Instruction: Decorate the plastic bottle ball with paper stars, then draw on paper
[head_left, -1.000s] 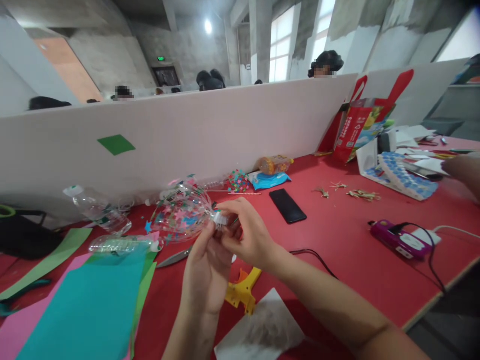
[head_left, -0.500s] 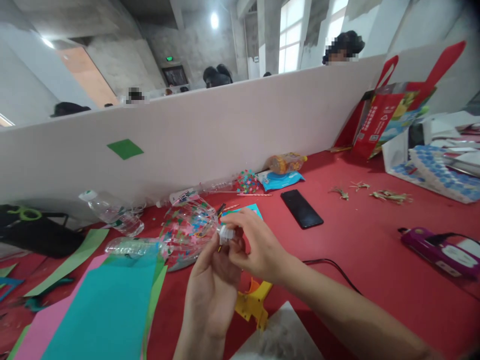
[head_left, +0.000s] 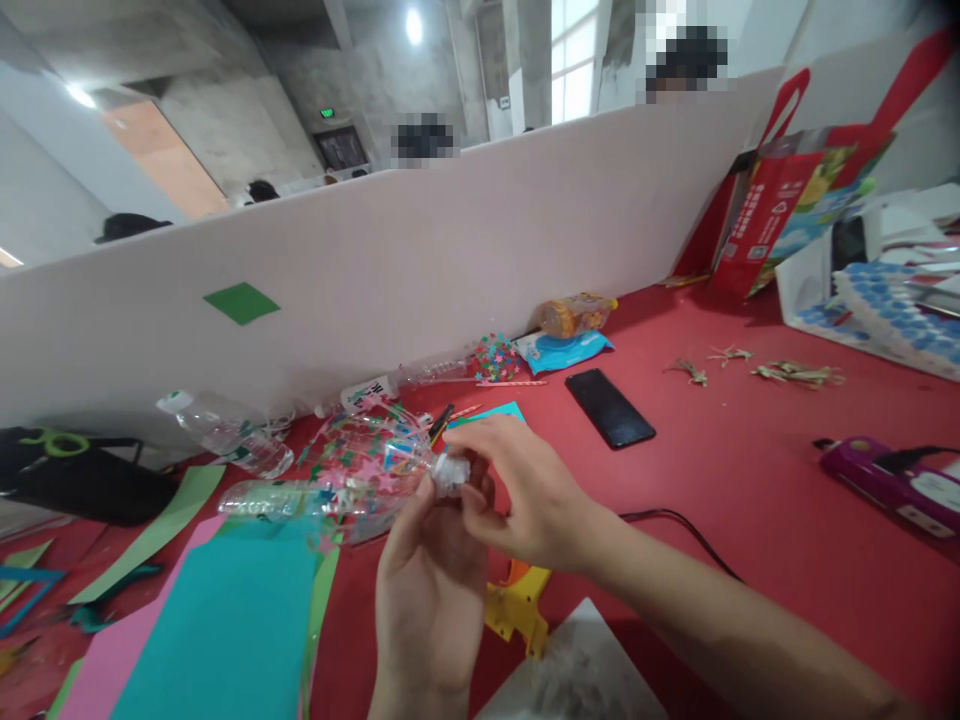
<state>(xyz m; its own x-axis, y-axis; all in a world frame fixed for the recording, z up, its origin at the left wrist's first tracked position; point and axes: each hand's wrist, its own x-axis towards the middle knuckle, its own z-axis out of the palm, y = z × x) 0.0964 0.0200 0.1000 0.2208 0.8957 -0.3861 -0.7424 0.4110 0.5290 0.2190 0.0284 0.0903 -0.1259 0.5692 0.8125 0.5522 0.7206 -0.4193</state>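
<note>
I hold a clear plastic bottle (head_left: 367, 470) covered in coloured star stickers, lying on its side just above the worktop (head_left: 720, 470), its neck pointing toward me. My left hand (head_left: 431, 590) comes up from below and its fingers close around the neck. My right hand (head_left: 525, 495) pinches the white cap (head_left: 451, 472) between thumb and fingertips, so both hands are clamped on the bottle.

Left of the bottle and touching its far end lies a second clear bottle (head_left: 274, 497), plain and on its side; beyond that one, a third clear bottle (head_left: 225, 432) with a white cap. Below the bottle, sheets of teal paper (head_left: 225, 630) lie over pink and green sheets. A yellow plastic tool (head_left: 517, 610) sits just under my right wrist, with a white sheet (head_left: 577, 675) beside it. Right of the bottle, a black phone (head_left: 609, 407) lies flat, well apart. Behind the bottle are a pile of coloured stars (head_left: 495, 358), a blue packet (head_left: 562, 350) and an orange packet (head_left: 574, 314). Far to the right rests a purple device (head_left: 885, 482) with a cable.

The worktop is red, backed by a white partition (head_left: 450, 260) carrying a green square (head_left: 241, 302). A red bag (head_left: 787, 200) leans at its right end. Beyond are concrete walls and bright windows.
</note>
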